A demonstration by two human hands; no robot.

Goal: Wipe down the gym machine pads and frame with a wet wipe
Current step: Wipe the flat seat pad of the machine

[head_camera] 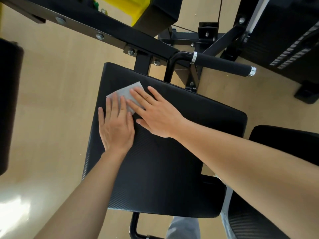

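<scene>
- Our L hand [115,130]: flat, fingers straight, tips pressing the wet wipe [124,91], nothing gripped.
- Our R hand [155,114]: flat too, fingers spread, lying over the wipe's 3 o'clock side.
- Wipe's spread on the black pad [172,152], near its 11 o'clock corner.
- Beyond the pad: frame bar [120,37] at 12, foam handle [222,64] at 1 o'clock.

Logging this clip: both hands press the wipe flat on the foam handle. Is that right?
Not quite. The head view shows the left hand and right hand pressing the wipe flat on the black pad, not the handle, which lies beyond the pad with nothing touching it.
</scene>
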